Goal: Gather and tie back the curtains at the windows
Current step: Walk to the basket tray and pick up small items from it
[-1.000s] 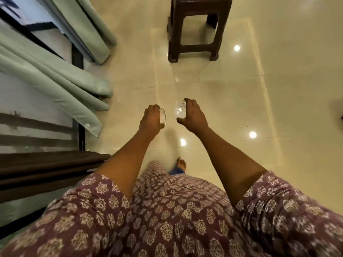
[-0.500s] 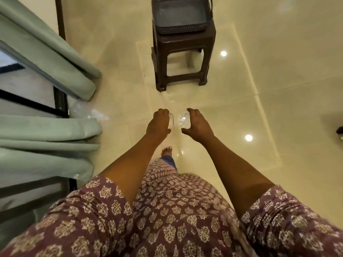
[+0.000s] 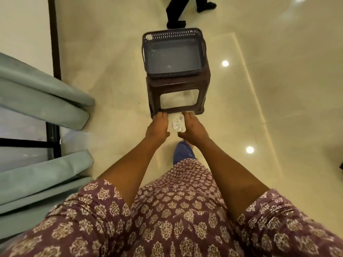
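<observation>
Curtains (image 3: 42,101) hang ungathered at the left window while a clear packet (image 3: 178,124), presumably holding tie-backs, is gripped between left hand (image 3: 159,127) and right hand (image 3: 193,129), both closed on it.

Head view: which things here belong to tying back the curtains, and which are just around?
Job:
green curtains
left hand and right hand, together holding a clear plastic packet

Just around:
grey basket, seemingly empty
brown stool under it
another person's legs
</observation>
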